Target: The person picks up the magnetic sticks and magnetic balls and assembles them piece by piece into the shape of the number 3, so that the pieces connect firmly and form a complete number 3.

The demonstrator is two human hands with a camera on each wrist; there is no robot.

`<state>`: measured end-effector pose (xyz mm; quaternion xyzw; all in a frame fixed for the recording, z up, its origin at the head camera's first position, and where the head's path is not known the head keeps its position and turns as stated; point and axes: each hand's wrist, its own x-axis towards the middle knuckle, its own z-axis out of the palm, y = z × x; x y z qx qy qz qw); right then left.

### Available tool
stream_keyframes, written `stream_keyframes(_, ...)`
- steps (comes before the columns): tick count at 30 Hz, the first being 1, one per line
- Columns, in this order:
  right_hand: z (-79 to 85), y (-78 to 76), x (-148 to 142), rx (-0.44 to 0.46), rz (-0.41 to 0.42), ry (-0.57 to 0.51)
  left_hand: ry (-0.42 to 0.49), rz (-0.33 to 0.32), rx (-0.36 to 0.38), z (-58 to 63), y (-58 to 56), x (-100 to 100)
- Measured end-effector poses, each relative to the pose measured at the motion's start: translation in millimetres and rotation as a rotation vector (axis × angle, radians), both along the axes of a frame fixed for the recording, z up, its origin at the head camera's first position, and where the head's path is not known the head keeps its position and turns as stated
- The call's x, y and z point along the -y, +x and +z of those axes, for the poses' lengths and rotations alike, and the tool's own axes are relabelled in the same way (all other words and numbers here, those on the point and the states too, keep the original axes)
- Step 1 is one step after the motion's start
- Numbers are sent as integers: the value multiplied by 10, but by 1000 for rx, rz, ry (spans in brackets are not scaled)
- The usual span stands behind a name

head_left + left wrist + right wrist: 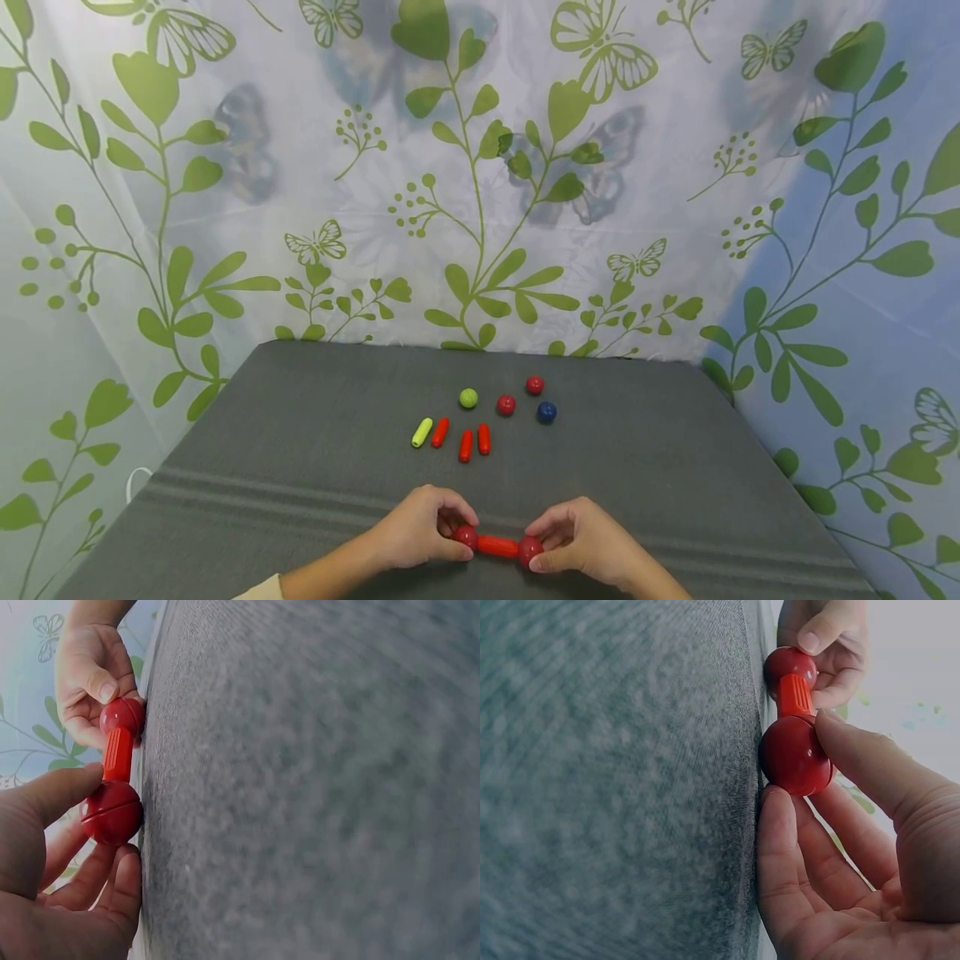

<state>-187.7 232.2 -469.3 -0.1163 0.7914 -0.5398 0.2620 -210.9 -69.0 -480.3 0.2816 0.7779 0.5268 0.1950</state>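
Observation:
A ridged orange-red rod (498, 546) lies crosswise between two glossy dark red balls, one at each end, near the front of the table. My left hand (423, 531) holds the left ball (466, 537) between thumb and fingers. With its thumb and fingers, my right hand (581, 543) grips the right ball (530, 552). The left wrist view shows a thin groove around the near ball (112, 813), with the rod (118, 754) meeting it. In the right wrist view the near ball (796, 756) sits close against the grey cloth, fingertips beneath it.
Farther back on the grey table (337, 417) lie a yellow-green rod (422, 432) and three red rods (466, 446). Behind them are a green ball (468, 398), two red balls (506, 405) and a blue ball (547, 412). A leaf-patterned curtain (360, 250) hangs beyond the far edge.

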Motion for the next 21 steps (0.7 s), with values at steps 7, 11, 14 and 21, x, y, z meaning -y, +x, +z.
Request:
stream_keyframes(7,4,5,17,-5,8,2,-19,4,-77,-10,14,-82)
stream_keyframes(11,-1,11,15,-6,14,-5,-54,12,-112,-21,21,-130)
stream_keyframes(14,-2,15,14,-8,17,-14,-71,17,-106,-24,23,-151)
stream_keyframes(21,17,8,15,4,13,-9,-90,20,-72,1,29,-172)
